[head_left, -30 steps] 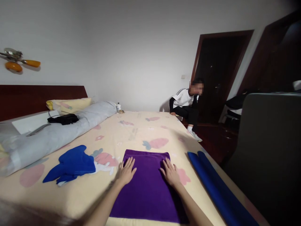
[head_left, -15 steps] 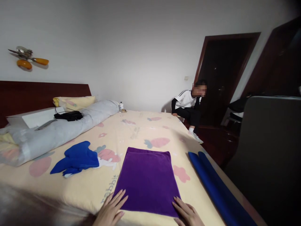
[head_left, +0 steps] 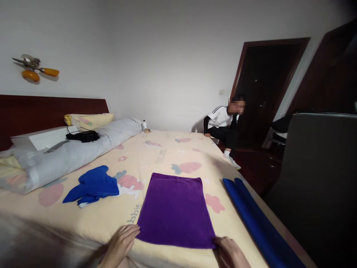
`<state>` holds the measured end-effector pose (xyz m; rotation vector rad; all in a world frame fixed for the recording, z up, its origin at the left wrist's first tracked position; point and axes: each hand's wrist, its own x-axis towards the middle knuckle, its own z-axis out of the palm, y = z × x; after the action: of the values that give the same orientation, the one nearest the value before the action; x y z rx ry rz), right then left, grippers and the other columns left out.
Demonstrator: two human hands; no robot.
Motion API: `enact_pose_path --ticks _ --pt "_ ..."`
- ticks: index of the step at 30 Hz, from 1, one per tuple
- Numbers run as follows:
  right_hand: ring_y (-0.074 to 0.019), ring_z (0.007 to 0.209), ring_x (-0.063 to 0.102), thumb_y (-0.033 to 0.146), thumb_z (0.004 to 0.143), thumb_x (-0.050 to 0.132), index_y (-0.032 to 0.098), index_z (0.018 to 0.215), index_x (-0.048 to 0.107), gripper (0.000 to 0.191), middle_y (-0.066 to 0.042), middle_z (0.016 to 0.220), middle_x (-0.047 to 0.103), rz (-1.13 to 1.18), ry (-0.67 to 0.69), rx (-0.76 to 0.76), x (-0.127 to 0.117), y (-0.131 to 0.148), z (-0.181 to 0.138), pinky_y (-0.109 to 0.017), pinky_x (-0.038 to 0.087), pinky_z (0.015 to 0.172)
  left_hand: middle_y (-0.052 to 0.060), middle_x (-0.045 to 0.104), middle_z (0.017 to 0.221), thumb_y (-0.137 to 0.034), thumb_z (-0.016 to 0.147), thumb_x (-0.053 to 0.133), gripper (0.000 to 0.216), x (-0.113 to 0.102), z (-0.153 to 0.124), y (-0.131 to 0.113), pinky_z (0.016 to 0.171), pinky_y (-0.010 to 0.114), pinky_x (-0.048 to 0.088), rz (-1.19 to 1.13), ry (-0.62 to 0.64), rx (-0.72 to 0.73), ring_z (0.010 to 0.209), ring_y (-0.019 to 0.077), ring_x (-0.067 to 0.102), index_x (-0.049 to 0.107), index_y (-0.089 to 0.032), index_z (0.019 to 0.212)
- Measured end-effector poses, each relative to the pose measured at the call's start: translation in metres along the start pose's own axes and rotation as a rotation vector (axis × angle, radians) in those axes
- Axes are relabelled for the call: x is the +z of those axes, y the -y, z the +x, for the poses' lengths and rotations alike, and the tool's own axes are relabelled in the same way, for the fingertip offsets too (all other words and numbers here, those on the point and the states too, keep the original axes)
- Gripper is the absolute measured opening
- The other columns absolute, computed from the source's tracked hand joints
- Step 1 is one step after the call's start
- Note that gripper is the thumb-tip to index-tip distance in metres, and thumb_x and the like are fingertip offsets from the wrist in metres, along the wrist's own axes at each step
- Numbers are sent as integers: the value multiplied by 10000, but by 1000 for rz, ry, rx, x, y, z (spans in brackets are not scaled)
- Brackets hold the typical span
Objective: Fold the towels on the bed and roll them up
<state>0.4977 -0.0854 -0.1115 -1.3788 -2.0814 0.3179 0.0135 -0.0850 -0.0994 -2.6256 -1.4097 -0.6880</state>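
A purple cloth (head_left: 177, 212), folded into a rough square, lies flat on the bed in front of me. Its far edge shows two layers slightly out of line. My left hand (head_left: 121, 243) is closed at the cloth's near left corner, fingertips pinching its edge. At the near right corner, my right hand (head_left: 230, 251) pinches the cloth between thumb and fingers. To the left lies a crumpled blue cloth (head_left: 93, 186). A long blue roll (head_left: 256, 219) rests along the bed's right side.
The bed (head_left: 164, 149) has a carrot-print sheet. Grey rolled bedding (head_left: 69, 160) bears a white box (head_left: 48, 137) and a black item (head_left: 83, 136). A small bottle (head_left: 144, 125) stands beyond. A person (head_left: 221, 117) sits at the far right corner; a dark grey panel (head_left: 320, 178) stands right.
Both hands have gone from lying flat with spread fingers on the purple cloth to gripping its near corners. The near edge has shifted slightly away from me.
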Motion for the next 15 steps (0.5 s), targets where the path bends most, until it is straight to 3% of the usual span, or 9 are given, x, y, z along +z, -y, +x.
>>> enact_pose_path --ticks 5,8,11,15 --pt "-213 784 636 464 914 393 263 885 641 320 -52 850 682 217 -51 211 -11 38 20 -316 516 686 26 734 895 -150 821 431 297 -9 30 -14 812 347 548 -197 -69 -300 910 212 675 701 -266 866" --pt "-192 700 616 461 927 325 239 804 576 356 -28 743 655 280 -124 296 -7 43 40 -287 491 631 32 727 866 -211 837 415 270 0 49 -9 799 338 548 -284 -149 -409 874 211 676 682 -252 855" --pt "-191 667 606 408 914 325 238 809 546 298 -23 716 648 177 -107 298 1 34 58 -285 465 619 50 737 934 -244 871 379 303 19 59 4 820 322 553 -286 -198 -463 912 205 686 669 -241 960" --pt "-209 672 597 264 876 355 218 846 547 200 -61 738 646 -150 -78 285 14 14 65 -309 435 640 73 724 1066 -177 898 326 379 40 58 14 873 345 540 -82 -147 -453 995 205 672 625 -228 1126"
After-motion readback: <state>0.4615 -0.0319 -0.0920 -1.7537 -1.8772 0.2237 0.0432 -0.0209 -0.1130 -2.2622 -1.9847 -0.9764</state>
